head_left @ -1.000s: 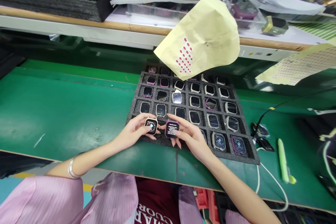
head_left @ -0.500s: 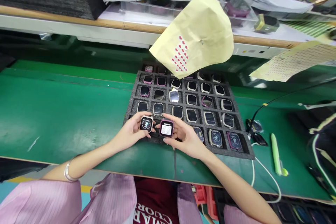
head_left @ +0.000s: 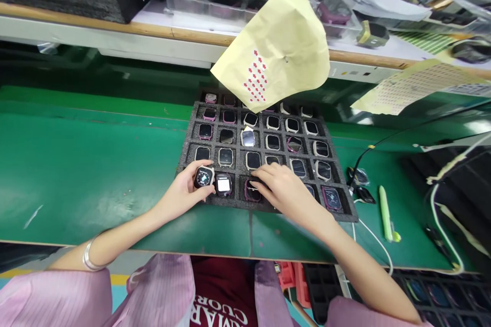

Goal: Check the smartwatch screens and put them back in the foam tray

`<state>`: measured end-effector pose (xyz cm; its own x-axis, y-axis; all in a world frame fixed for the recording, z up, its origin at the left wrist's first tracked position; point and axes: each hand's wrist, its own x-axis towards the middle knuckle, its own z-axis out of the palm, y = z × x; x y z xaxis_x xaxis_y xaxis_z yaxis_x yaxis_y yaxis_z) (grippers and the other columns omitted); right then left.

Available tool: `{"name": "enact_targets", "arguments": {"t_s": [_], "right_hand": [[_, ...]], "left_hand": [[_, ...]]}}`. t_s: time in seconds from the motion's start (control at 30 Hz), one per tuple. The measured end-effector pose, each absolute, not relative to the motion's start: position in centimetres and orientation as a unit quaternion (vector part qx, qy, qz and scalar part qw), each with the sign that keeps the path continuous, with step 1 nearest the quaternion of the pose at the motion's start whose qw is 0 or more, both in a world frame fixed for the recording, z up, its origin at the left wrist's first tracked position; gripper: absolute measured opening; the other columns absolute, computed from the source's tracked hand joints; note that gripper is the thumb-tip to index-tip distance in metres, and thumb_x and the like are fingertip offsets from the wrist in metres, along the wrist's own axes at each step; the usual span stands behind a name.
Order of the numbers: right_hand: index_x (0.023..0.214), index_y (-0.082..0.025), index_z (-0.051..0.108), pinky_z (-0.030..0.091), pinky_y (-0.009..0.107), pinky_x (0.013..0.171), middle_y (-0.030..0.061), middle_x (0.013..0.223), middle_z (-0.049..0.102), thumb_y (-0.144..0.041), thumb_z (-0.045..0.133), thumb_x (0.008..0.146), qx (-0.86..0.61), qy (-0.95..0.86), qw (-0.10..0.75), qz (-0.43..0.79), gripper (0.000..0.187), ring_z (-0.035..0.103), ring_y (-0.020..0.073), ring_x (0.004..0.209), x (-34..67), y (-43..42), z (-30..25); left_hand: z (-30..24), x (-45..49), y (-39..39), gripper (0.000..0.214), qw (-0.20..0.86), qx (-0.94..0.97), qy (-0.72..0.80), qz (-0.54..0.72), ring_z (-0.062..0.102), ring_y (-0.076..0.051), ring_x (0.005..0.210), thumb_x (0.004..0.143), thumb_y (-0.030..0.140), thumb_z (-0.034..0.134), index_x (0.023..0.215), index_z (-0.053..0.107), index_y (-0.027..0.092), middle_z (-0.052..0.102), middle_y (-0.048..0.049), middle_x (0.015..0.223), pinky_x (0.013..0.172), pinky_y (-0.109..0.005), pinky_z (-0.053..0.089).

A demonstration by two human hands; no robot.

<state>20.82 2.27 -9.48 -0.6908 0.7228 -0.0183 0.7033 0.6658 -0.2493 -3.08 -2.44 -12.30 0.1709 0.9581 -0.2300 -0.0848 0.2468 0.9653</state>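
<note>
My left hand (head_left: 187, 186) is closed around a light-framed smartwatch (head_left: 203, 177), its round dial lit and facing up. It is at the near left corner of a dark foam tray (head_left: 240, 199). Beside it, a dark purple smartwatch (head_left: 223, 184) with a bright white screen lies in a tray compartment. My right hand (head_left: 286, 191) is over the near row, its fingertips gripping the upper edge of a purple-framed smartwatch (head_left: 252, 191) in the compartment to the right. Several more watches fill the tray, some hidden under this hand.
A yellow sheet with red arrows (head_left: 276, 56) hangs over the tray's far edge from a shelf (head_left: 184, 34). On the green bench (head_left: 95, 163), a green pen-like tool (head_left: 384, 212) and a white cable (head_left: 378, 240) lie at right. Below stands another dark tray (head_left: 433, 291).
The purple watch with the white screen has gone from my right hand into a compartment. My right hand has moved right to another purple watch. My left hand keeps its watch.
</note>
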Motion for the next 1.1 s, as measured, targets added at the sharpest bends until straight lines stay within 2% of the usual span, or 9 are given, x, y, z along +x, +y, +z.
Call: {"name": "enact_targets", "arguments": {"t_s": [0.1,0.2,0.33,0.43,0.5,0.57,0.67,0.87,1.1], "right_hand": [[0.104,-0.012,0.062,0.051,0.043,0.074,0.0134,0.097,0.058,-0.022,0.056,0.093,-0.442,-0.884,0.050,0.143,0.015,0.059,0.0281,0.083,21.3,1.0,-10.8],[0.111,-0.013,0.059,0.052,0.039,0.073,0.0115,0.098,0.055,-0.024,0.064,0.088,-0.486,-0.832,0.150,0.221,0.026,0.060,0.0261,0.084,21.3,0.4,-12.2],[0.092,-0.019,0.065,0.051,0.036,0.074,0.0060,0.088,0.055,-0.028,0.067,0.086,-0.459,-0.782,0.245,0.345,0.011,0.059,0.0223,0.082,21.1,0.5,-12.3],[0.086,-0.020,0.060,0.049,0.039,0.089,0.0085,0.104,0.061,-0.032,0.066,0.087,-0.394,-0.710,0.311,0.494,0.013,0.060,0.0233,0.100,20.5,0.6,-11.4],[0.090,-0.019,0.055,0.053,0.040,0.084,0.0095,0.104,0.065,-0.033,0.063,0.089,-0.370,-0.613,0.345,0.607,0.016,0.065,0.0224,0.094,19.9,0.8,-10.8],[0.096,-0.017,0.053,0.057,0.032,0.062,0.0093,0.093,0.069,-0.033,0.063,0.089,-0.377,-0.536,0.351,0.669,0.020,0.069,0.0198,0.073,19.5,1.2,-10.5],[0.106,-0.014,0.057,0.042,0.017,0.035,0.0108,0.088,0.071,-0.034,0.066,0.088,-0.401,-0.511,0.321,0.690,0.029,0.061,0.0129,0.052,19.3,1.9,-10.3],[0.141,-0.022,0.038,0.055,0.026,0.061,0.0140,0.124,0.060,-0.026,0.062,0.090,-0.302,-0.456,0.265,0.794,0.057,0.063,0.0180,0.087,19.6,2.2,-10.4],[0.133,-0.020,0.050,0.054,0.022,0.058,0.0125,0.112,0.065,-0.022,0.063,0.090,-0.245,-0.473,0.288,0.795,0.045,0.064,0.0149,0.076,19.6,2.2,-11.4]], "left_hand": [[-12.6,-3.0,-2.6,0.051,0.607,0.466,0.503,0.402,0.053,-0.012,0.066,0.077,0.021,0.067,0.124,0.047,0.020,0.056,-0.0025,0.095,0.054,-0.022,0.047],[-12.8,-2.9,-2.7,0.049,0.574,0.494,0.518,0.398,0.054,-0.014,0.072,0.077,0.021,0.067,0.123,0.049,0.021,0.057,-0.0036,0.100,0.058,-0.023,0.046],[-12.8,-2.8,-2.8,0.048,0.545,0.521,0.526,0.394,0.056,-0.018,0.088,0.077,0.021,0.065,0.122,0.050,0.020,0.057,-0.0057,0.110,0.070,-0.026,0.047],[-13.0,-2.7,-2.8,0.048,0.536,0.528,0.531,0.390,0.056,-0.019,0.092,0.078,0.021,0.064,0.124,0.048,0.020,0.057,-0.0055,0.111,0.075,-0.027,0.047],[-13.1,-2.7,-2.9,0.048,0.527,0.534,0.532,0.392,0.056,-0.018,0.089,0.078,0.020,0.062,0.124,0.048,0.020,0.058,-0.0044,0.107,0.074,-0.027,0.047],[-13.0,-2.7,-2.9,0.046,0.521,0.539,0.530,0.396,0.056,-0.017,0.087,0.079,0.019,0.061,0.123,0.049,0.020,0.058,-0.0042,0.105,0.071,-0.025,0.046],[-12.8,-2.7,-2.9,0.045,0.519,0.534,0.535,0.398,0.056,-0.015,0.080,0.079,0.020,0.061,0.123,0.049,0.019,0.058,-0.0048,0.104,0.062,-0.023,0.044],[-12.1,-2.7,-2.8,0.044,0.543,0.506,0.540,0.397,0.046,-0.008,0.057,0.080,0.022,0.060,0.123,0.048,0.018,0.056,-0.0033,0.097,0.050,-0.021,0.038],[-12.1,-2.6,-2.9,0.045,0.557,0.497,0.534,0.397,0.046,-0.008,0.057,0.080,0.022,0.060,0.123,0.047,0.017,0.057,-0.0031,0.097,0.050,-0.020,0.038]]}}
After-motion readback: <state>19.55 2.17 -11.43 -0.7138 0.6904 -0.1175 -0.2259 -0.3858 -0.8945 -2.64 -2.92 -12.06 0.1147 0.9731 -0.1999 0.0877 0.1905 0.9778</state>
